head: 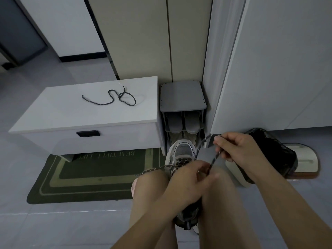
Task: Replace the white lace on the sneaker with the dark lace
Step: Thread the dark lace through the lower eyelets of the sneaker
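A grey and white sneaker point(183, 151) sits between my knees, toe pointing away. A dark speckled lace point(213, 159) is threaded across its front eyelets. My right hand point(237, 150) pinches one end of this lace and holds it up in a loop to the right of the shoe. My left hand point(190, 182) rests over the sneaker's tongue area, fingers closed on the lace near the eyelets. The other lace end point(152, 170) trails off to the left. A second dark lace point(115, 97) lies coiled on the white bench point(71, 114), with a thin white lace point(141, 97) faintly visible beside it.
A low white bench with a drawer stands at the left, a green doormat point(93, 175) under its front. A small grey shoe rack point(183, 105) with slippers stands behind the sneaker. A black bag point(276, 155) on a white object lies at the right, next to the wall.
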A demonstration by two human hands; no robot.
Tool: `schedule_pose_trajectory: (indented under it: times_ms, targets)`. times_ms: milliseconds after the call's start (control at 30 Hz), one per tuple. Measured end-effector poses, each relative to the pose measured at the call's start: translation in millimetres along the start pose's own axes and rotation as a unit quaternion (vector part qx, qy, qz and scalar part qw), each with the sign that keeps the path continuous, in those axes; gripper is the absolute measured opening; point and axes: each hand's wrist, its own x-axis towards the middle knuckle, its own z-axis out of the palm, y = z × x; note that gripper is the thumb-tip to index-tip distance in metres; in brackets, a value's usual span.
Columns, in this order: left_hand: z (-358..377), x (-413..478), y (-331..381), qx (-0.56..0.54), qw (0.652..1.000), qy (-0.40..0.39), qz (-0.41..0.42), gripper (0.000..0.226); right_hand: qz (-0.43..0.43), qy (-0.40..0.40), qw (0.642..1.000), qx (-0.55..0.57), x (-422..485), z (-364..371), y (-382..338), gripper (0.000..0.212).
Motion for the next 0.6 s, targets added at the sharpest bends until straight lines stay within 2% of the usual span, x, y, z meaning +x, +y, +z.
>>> schedule_pose_trajectory:
  times_ms: [133,200,267,333,400,433,500,600]
  targets:
    - [3,-1,-10,0.009,0.999,-0.041,-0.015,0.019,-0.023,0.030,0.999,-0.008,2,-3,7,0.016]
    - [-3,-4,-14,0.010,0.998,-0.047,-0.033,0.019,-0.030,0.042,0.997,-0.061,2,-10,14,0.019]
    - [-10,-7,-16,0.041,0.998,-0.027,-0.040,0.021,-0.028,0.042,0.988,-0.149,1,-15,25,0.019]
    - [-18,-10,-18,0.112,0.993,0.004,-0.035,0.024,-0.021,0.049,0.966,-0.255,-3,-18,34,0.009]
    - [-23,-15,-21,0.181,0.982,0.043,-0.034,0.025,-0.072,0.090,0.937,-0.329,-10,-14,45,0.030]
    - [-25,-16,-24,0.210,0.975,0.061,-0.028,0.025,-0.119,0.105,0.928,-0.336,-15,-11,44,0.026]
    - [-24,-15,-29,0.241,0.967,0.077,-0.016,0.026,-0.190,0.051,0.919,-0.342,-25,2,41,0.014]
    - [-18,-13,-30,0.235,0.970,0.061,0.013,0.026,-0.250,-0.080,0.870,-0.417,-29,21,59,0.020]
